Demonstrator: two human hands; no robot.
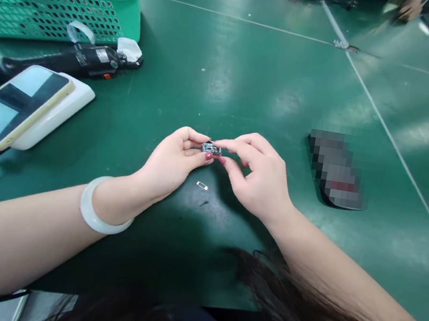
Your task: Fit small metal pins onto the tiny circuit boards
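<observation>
Over the green table, my left hand (174, 157) pinches a small dark electronic part (211, 149) with pale markings, perhaps a circuit board. Thumb and fingertips grip it at its left side and front edge. My right hand (259, 173) has its index finger and thumb closed around the right end of the same part. A tiny flat piece with a light frame (202, 185) lies on the table just below the hands. A dark speck (204, 203) is near it.
At the upper left stands a green plastic basket (136, 1) with black cables. A black power tool (92, 58) and a phone on a white block (15, 107) lie in front of it. A blurred-out dark object (335, 171) rests at right. Another person's hand (410, 8) shows at the far edge.
</observation>
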